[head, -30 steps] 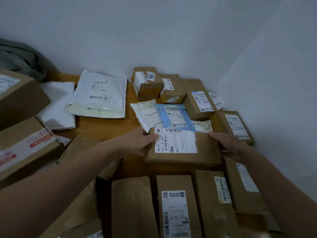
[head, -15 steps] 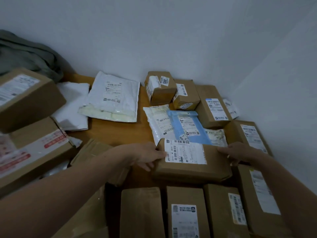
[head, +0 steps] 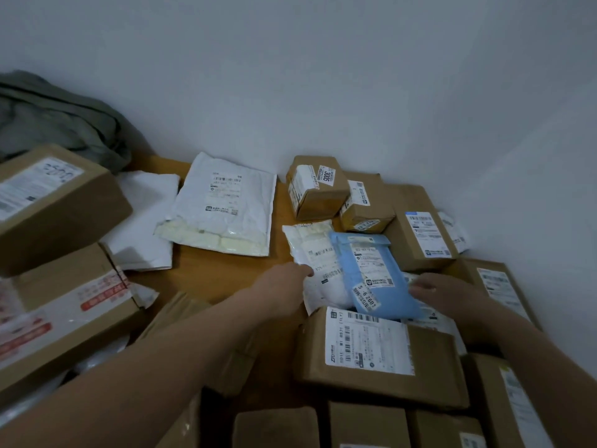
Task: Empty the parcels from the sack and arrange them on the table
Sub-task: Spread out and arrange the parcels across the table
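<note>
Both hands have left the brown parcel (head: 381, 360), now lying on the table (head: 226, 276); just behind it the left hand (head: 284, 286) touches the white mailer (head: 316, 257), grip unclear, and the right hand (head: 445, 295), fingers straight, touches the blue mailer (head: 371, 273), likely tidying next.

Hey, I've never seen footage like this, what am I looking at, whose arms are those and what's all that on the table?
No machine here: the bare arms belong to a person wearing a wide-angle camera on the head, so you look down along them. The wooden table, in a room corner, holds cardboard boxes and soft mailers. The left hand touches a white mailer; the right hand rests flat-fingered on a blue mailer. Neither is plainly gripped. A big labelled box lies nearest, below both hands.
</note>
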